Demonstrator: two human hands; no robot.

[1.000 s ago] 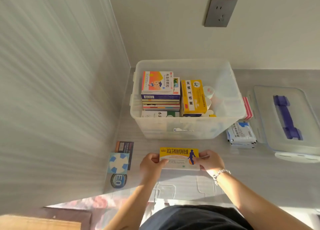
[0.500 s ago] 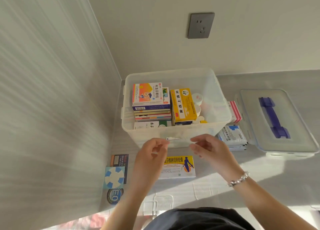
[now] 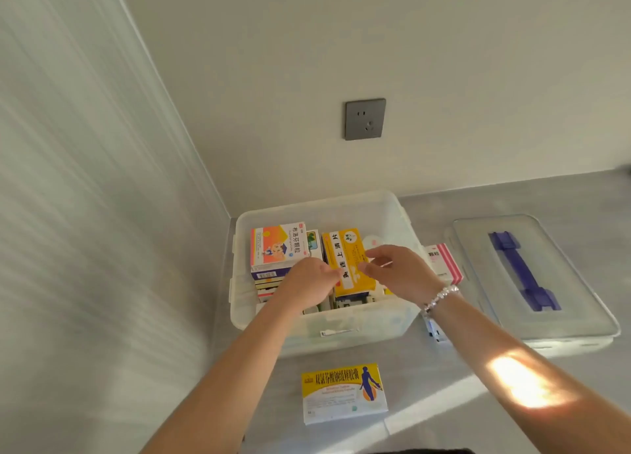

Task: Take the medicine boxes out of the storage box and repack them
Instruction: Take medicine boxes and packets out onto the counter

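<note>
A translucent storage box (image 3: pixel 389 214) stands in the corner of the grey counter, packed with medicine boxes. An orange and white box (image 3: pixel 278 245) tops a stack on its left; a yellow box (image 3: pixel 345 252) lies beside it in the middle. Both my hands reach into the storage box. My left hand (image 3: pixel 309 281) sits at the yellow box's left edge, fingers curled. My right hand (image 3: pixel 397 272) is at its right edge, fingers spread and touching it. Neither hand clearly grips it. A yellow and white medicine box (image 3: pixel 343 394) lies flat on the counter in front of the storage box.
The clear lid (image 3: pixel 532 276) with a purple handle lies to the right. A pink and white box (image 3: pixel 444 262) and a blue and white packet (image 3: pixel 435 330) lie between lid and storage box. Walls close in on the left and behind, with a grey socket (image 3: pixel 364 119).
My hands set the yellow and white box down on the counter, let go, and moved forward into the storage box onto the yellow box. The camera tilted up.
</note>
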